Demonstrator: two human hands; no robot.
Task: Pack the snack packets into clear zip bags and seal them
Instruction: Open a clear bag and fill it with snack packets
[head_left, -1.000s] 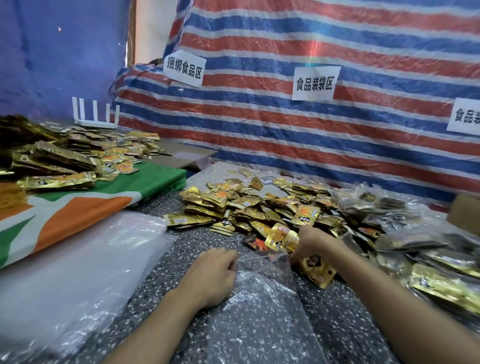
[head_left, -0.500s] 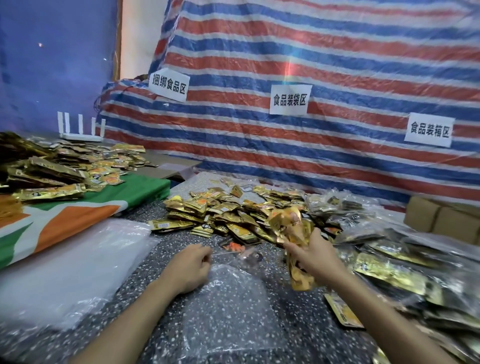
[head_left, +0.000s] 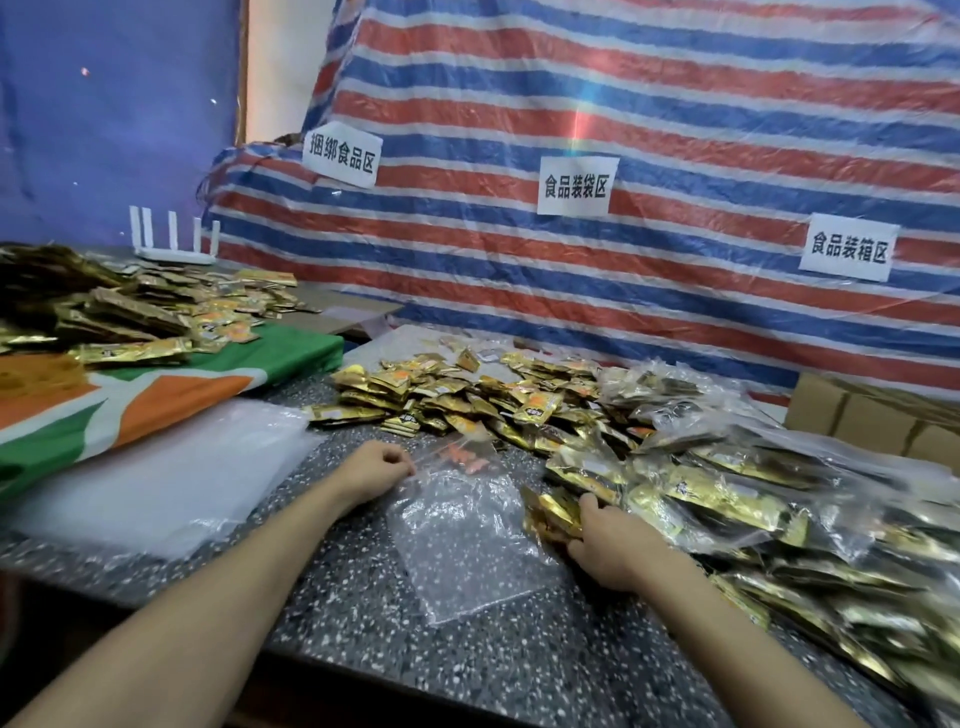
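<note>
The left hand (head_left: 382, 470) is pinching the clear bag (head_left: 467, 545) at its far-end mouth while the right hand (head_left: 610, 545) is gripping gold packets (head_left: 553, 512) just beside the bag's right edge.

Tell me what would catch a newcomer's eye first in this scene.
The red, white and blue striped tarp fills most of the background, with three white paper signs stuck on it. Below it, a heap of gold snack packets glitters across the middle of the speckled table, with filled bags piled to the right and one clear bag lying in front.
</note>
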